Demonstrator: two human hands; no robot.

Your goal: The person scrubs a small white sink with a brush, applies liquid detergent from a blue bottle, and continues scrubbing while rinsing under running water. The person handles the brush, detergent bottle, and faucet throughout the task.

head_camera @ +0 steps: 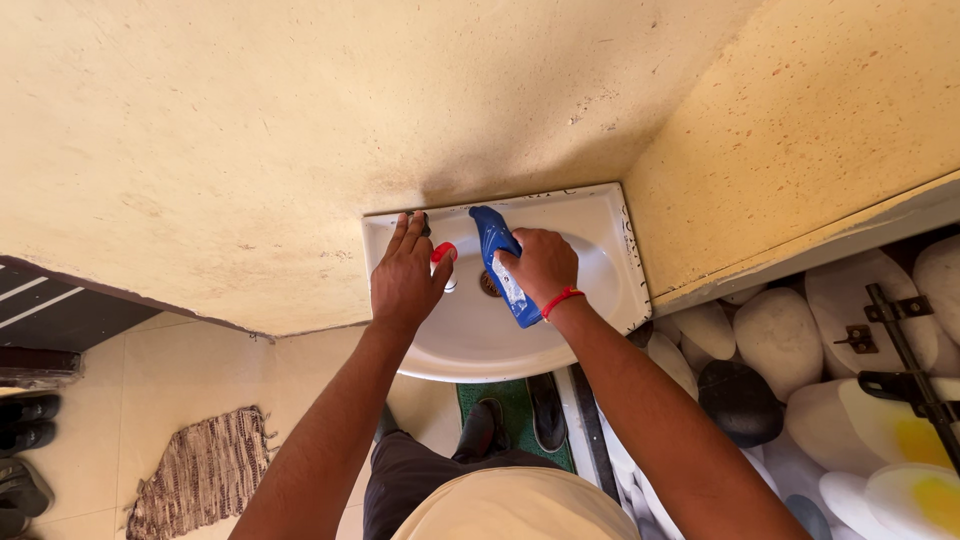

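Blue bottle [503, 264] gripped in right hand [540, 264], tilted over white sink [610, 215]. Left hand [405, 280] pinches red cap [443, 252] near tap [421, 222].

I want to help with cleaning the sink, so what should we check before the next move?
1. Blue bottle held firmly in the right hand: ok.
2. Bottle pointed down into the sink, not at the wall: ok.
3. Red cap off the bottle and kept in the left hand: ok.
4. Drain uncovered: ok.
5. Tap turned off: cannot tell, the left hand hides it.
6. Feet on the green mat under the sink: ok.
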